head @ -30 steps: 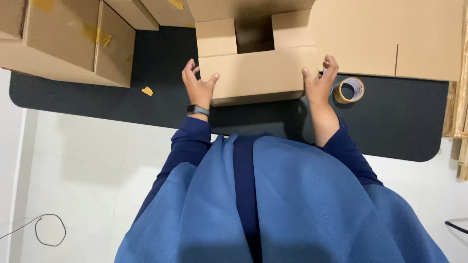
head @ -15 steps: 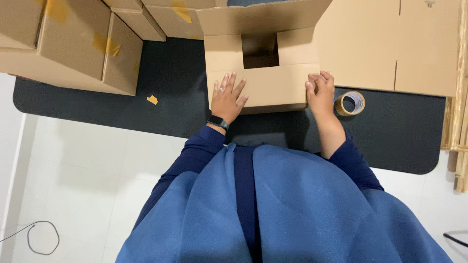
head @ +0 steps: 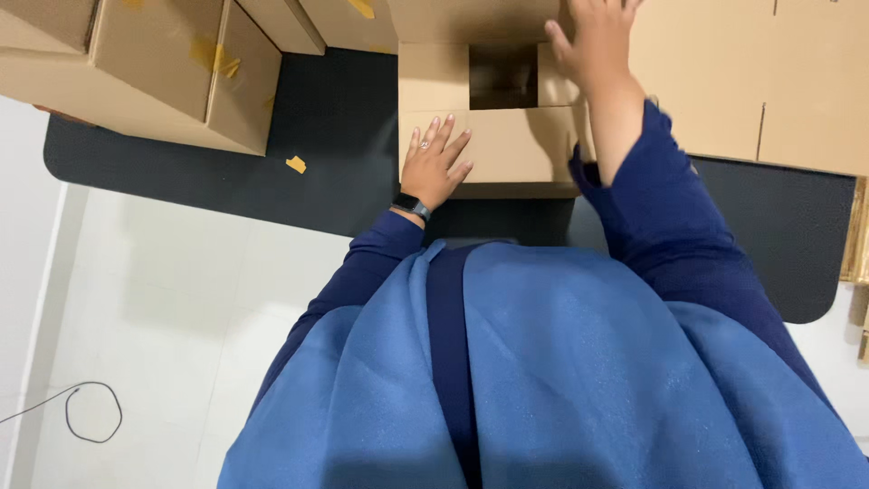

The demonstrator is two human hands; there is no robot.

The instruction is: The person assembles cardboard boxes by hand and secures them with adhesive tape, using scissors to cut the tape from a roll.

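The left hand [head: 436, 163] lies open, palm flat on the near flap of the cardboard box [head: 520, 145], which stands on the black table [head: 344, 145]. Farther off, the right hand [head: 593, 41], fingers spread, reaches over the box's far flap, touching it.

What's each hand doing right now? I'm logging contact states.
Left hand: open, flat on the near flap of the cardboard box.
Right hand: open, reaching to the far flap, holding nothing.
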